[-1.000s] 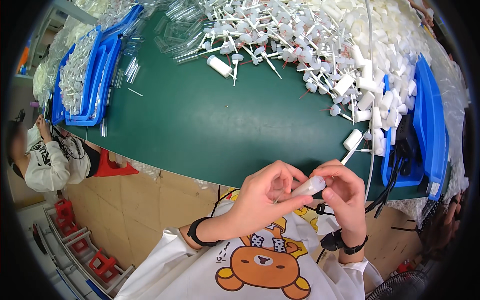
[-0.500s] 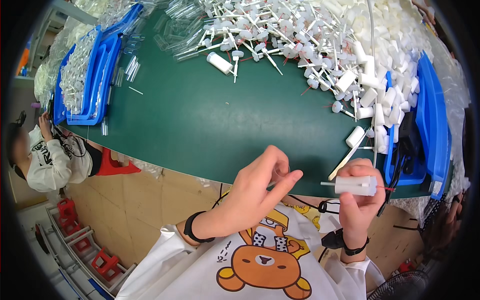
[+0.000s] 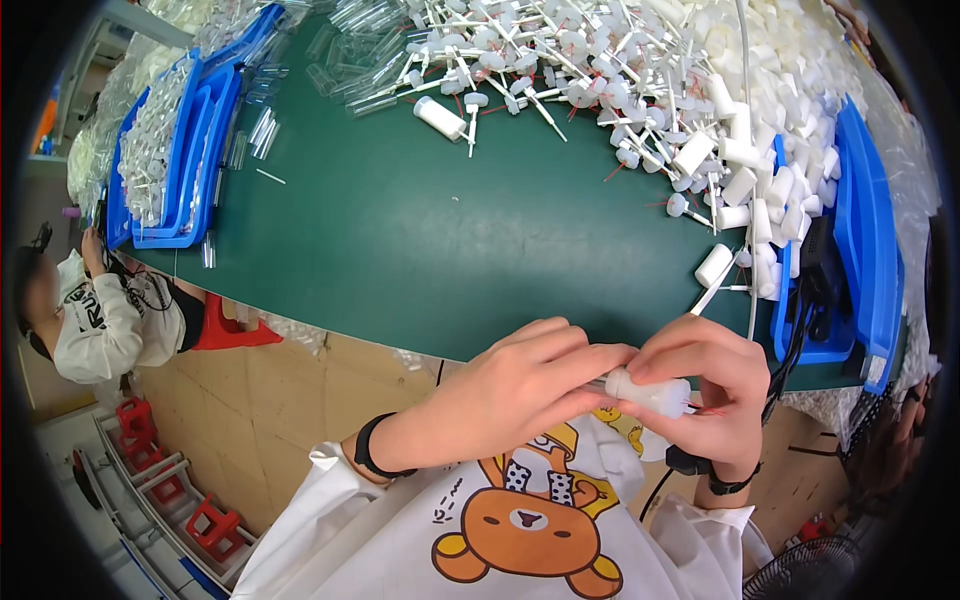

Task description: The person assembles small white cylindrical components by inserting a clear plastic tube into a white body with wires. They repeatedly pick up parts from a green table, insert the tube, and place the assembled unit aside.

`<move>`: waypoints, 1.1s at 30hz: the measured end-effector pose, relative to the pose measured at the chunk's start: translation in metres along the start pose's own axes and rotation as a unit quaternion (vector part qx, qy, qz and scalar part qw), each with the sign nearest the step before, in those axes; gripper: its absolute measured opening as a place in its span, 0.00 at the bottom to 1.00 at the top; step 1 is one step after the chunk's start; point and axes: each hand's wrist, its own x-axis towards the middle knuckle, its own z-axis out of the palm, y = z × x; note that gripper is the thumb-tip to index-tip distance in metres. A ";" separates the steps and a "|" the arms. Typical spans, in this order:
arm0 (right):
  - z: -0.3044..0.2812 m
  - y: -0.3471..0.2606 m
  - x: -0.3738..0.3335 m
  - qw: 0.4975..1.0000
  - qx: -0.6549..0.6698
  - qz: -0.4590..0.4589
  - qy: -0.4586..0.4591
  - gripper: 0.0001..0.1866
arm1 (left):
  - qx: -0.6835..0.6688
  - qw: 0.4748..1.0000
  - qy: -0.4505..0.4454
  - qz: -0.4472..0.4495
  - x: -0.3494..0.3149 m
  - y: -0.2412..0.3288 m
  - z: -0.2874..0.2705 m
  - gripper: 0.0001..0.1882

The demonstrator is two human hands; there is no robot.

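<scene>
- Right hand [image 3: 715,385]: narrow, holding a white cylinder [image 3: 650,393] between thumb and fingers. The cylinder lies nearly level, just off the counter's [image 3: 400,250] near edge, toward its right corner; red wires [image 3: 708,411] come out of its right end.
- Left hand [image 3: 540,378]: narrow too, fingertips pressed together at the cylinder's left end on what looks like a clear tube [image 3: 598,383], mostly hidden by the fingers.
- Step in hand, as I judge it: joining the tube to the cylinder's left end. How far it is seated cannot be told.
- The next move would call for a steady right hand, the two pieces in line, and a gentle straight push from the left, with the wires kept free.
- Near the counter's right edge, a loose cylinder [image 3: 714,265] lies just beyond the right hand.
- Stemmed discs [image 3: 540,60] lie heaped along the far edge, white cylinders [image 3: 790,200] toward the far right corner, spare clear tubes [image 3: 365,60] toward the far left.
</scene>
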 end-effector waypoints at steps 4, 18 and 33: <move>0.003 0.000 -0.001 0.996 0.072 0.048 0.002 0.13 | -0.048 0.998 -0.044 0.018 0.001 -0.008 -0.001 0.16; 0.021 0.028 -0.019 0.977 0.180 -0.001 0.112 0.09 | -0.113 0.992 -0.036 -0.031 0.006 0.001 0.009 0.15; 0.046 0.030 -0.024 0.958 0.249 -0.002 0.141 0.10 | -0.215 0.970 -0.058 -0.103 0.003 0.008 0.016 0.12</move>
